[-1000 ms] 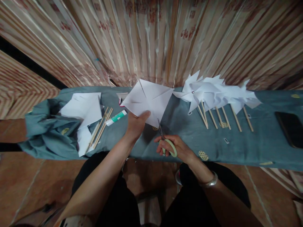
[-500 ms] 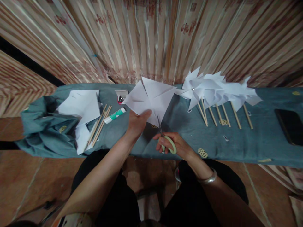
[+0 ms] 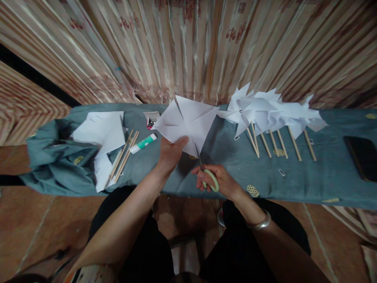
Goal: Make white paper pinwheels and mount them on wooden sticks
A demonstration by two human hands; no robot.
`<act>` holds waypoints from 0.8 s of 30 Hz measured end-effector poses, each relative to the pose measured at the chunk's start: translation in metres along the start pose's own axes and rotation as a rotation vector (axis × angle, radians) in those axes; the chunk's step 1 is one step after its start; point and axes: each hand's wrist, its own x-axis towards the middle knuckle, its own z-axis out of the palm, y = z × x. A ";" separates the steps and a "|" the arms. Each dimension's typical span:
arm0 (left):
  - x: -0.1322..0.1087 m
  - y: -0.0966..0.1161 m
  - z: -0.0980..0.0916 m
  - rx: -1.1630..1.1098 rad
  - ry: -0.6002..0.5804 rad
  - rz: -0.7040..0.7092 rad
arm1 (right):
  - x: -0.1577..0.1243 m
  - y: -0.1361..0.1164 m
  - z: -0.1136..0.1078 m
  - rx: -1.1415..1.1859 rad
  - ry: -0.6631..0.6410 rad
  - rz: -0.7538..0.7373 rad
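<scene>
My left hand pinches the lower left edge of a white paper square, thumb on top. Slits run from the square's corners toward its middle. My right hand is closed around the pale green handles of a pair of scissors. The blades point up and away from me, at the paper's near corner, where they overlap the sheet. Both hands are held above the cloth-covered table.
Paper pinwheels on sticks lie in a row at the right, before a phone. To the left are a glue stick, a small box of pins, several wooden sticks and paper sheets. A curtain hangs behind the table.
The scissors and paper stay in nearly the same place. Only a very slight shift of the right hand and the camera view shows.
</scene>
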 end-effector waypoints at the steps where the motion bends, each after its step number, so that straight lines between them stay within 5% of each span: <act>1: 0.000 0.000 0.000 -0.006 -0.003 -0.016 | 0.000 0.000 0.000 0.001 0.002 -0.003; 24: 0.002 -0.002 -0.002 0.040 -0.007 0.007 | 0.002 0.005 0.001 0.063 0.048 0.007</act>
